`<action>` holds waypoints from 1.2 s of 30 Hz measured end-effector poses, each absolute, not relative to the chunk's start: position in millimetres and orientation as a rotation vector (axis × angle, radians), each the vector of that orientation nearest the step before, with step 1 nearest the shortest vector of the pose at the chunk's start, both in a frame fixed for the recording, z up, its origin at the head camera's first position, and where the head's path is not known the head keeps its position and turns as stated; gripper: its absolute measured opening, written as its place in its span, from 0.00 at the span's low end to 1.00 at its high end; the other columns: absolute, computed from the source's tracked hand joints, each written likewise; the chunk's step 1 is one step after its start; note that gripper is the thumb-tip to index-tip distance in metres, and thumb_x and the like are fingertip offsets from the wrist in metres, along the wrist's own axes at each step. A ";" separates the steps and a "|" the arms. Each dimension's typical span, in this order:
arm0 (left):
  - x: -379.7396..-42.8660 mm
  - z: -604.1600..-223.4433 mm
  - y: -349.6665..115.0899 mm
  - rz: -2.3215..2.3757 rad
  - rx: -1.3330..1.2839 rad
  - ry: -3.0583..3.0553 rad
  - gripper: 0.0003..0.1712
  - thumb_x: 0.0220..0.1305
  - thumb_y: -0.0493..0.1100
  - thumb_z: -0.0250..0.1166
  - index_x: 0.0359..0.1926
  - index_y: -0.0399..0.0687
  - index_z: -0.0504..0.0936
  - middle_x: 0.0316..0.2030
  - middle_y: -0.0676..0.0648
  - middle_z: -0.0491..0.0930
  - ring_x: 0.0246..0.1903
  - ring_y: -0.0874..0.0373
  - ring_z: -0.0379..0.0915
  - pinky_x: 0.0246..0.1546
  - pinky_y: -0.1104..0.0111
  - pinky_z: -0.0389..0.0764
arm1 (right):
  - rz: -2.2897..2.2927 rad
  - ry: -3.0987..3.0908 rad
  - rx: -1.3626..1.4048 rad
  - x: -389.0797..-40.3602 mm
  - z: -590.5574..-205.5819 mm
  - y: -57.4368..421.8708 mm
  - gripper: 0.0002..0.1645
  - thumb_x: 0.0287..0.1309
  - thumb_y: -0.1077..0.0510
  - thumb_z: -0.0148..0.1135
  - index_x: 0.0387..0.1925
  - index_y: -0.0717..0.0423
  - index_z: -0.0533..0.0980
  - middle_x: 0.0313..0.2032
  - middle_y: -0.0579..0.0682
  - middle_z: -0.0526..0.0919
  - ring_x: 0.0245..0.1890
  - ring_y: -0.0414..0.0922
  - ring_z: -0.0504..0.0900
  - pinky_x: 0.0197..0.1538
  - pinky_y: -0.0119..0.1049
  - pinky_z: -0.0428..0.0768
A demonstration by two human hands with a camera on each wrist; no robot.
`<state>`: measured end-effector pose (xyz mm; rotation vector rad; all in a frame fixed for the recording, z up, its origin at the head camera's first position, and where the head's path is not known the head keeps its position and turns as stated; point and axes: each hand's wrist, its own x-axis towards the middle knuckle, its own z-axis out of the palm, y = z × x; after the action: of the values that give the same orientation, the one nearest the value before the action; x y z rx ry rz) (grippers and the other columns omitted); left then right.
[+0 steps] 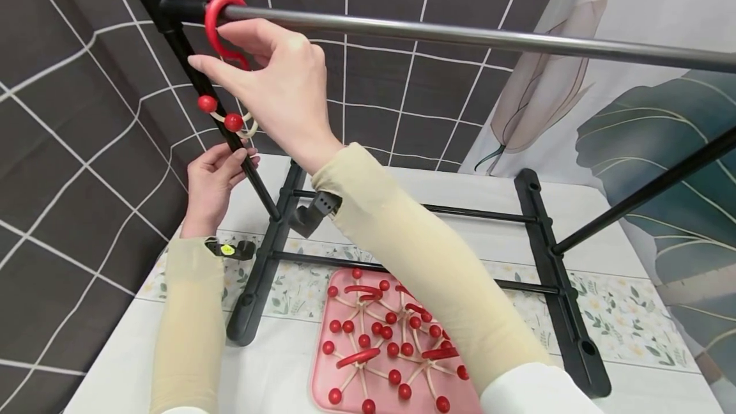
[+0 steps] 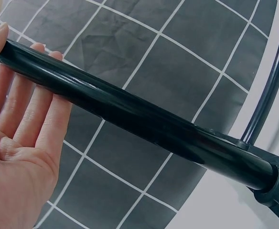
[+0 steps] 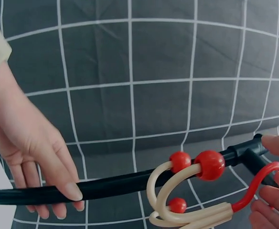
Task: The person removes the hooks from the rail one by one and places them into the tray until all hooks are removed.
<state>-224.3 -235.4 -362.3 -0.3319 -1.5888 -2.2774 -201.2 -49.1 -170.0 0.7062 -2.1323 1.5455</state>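
A red hook (image 1: 211, 21) loops over the left end of the metal rail (image 1: 402, 29) of a small black rack. Below it hang curved cream prongs (image 3: 170, 193) tipped with red balls (image 3: 210, 165). My right hand (image 1: 287, 75) is beside this hook, thumb and index finger parted, the index fingertip right at the red curve. Lower down, my left hand (image 1: 209, 184) holds the rack's black upright (image 2: 115, 105), thumb in front and fingers behind. The wrist view from the right shows the same left hand (image 3: 39, 148) lightly gripping the pole.
A pink tray (image 1: 318, 375) on the white table holds several more red hooks with ball-tipped cream prongs. The rack's black feet (image 1: 560, 299) and crossbars stand behind it. A dark gridded cloth (image 1: 69, 177) rises at the left and back, a patterned curtain (image 1: 650, 145) at right.
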 end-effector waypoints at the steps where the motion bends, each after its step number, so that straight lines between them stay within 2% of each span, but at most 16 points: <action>1: -224.2 -362.1 -235.1 -2.276 -0.329 -1.590 0.12 0.68 0.30 0.67 0.50 0.29 0.84 0.38 0.40 0.87 0.38 0.52 0.87 0.47 0.65 0.85 | 1.522 -2.134 0.702 -202.9 -170.5 -50.1 0.26 0.50 0.48 0.82 0.51 0.50 0.86 0.45 0.36 0.88 0.41 0.24 0.81 0.47 0.16 0.73; 6: -223.6 -361.8 -233.9 -2.258 -0.315 -1.605 0.12 0.68 0.31 0.67 0.50 0.30 0.85 0.38 0.41 0.87 0.38 0.52 0.87 0.47 0.66 0.85 | 1.470 -2.118 0.695 -209.6 -171.8 -52.7 0.22 0.53 0.50 0.80 0.49 0.51 0.86 0.44 0.39 0.88 0.42 0.23 0.81 0.48 0.14 0.73; 13: -223.7 -362.0 -233.1 -2.269 -0.328 -1.601 0.15 0.67 0.31 0.68 0.52 0.26 0.82 0.39 0.40 0.87 0.39 0.52 0.87 0.47 0.65 0.85 | 1.522 -2.036 0.719 -210.5 -173.1 -44.7 0.14 0.58 0.57 0.76 0.46 0.57 0.86 0.40 0.42 0.89 0.35 0.23 0.83 0.45 0.17 0.77; 21: -224.0 -361.8 -233.5 -2.272 -0.318 -1.593 0.16 0.67 0.31 0.68 0.53 0.24 0.81 0.39 0.40 0.87 0.39 0.52 0.87 0.47 0.65 0.85 | 1.496 -2.003 0.729 -208.1 -170.5 -39.0 0.10 0.61 0.59 0.73 0.44 0.57 0.86 0.37 0.42 0.89 0.36 0.24 0.83 0.45 0.17 0.78; 29: -224.7 -361.9 -232.0 -2.270 -0.315 -1.593 0.14 0.67 0.31 0.68 0.51 0.27 0.83 0.39 0.40 0.87 0.39 0.52 0.87 0.47 0.65 0.85 | 1.617 -1.883 0.708 -202.8 -160.4 -35.1 0.09 0.60 0.63 0.73 0.42 0.61 0.86 0.35 0.44 0.89 0.35 0.27 0.84 0.45 0.19 0.80; 36: -225.6 -363.1 -232.7 -2.267 -0.321 -1.596 0.19 0.67 0.32 0.68 0.54 0.21 0.79 0.39 0.40 0.87 0.39 0.52 0.87 0.48 0.65 0.85 | 1.710 -1.792 0.755 -191.4 -156.1 -24.3 0.08 0.58 0.66 0.73 0.41 0.63 0.85 0.33 0.46 0.89 0.34 0.30 0.85 0.46 0.23 0.82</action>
<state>-225.6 -232.7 -363.1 -0.3210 -1.5959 -2.2672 -191.4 -24.3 -156.1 0.7547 -1.7923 1.7097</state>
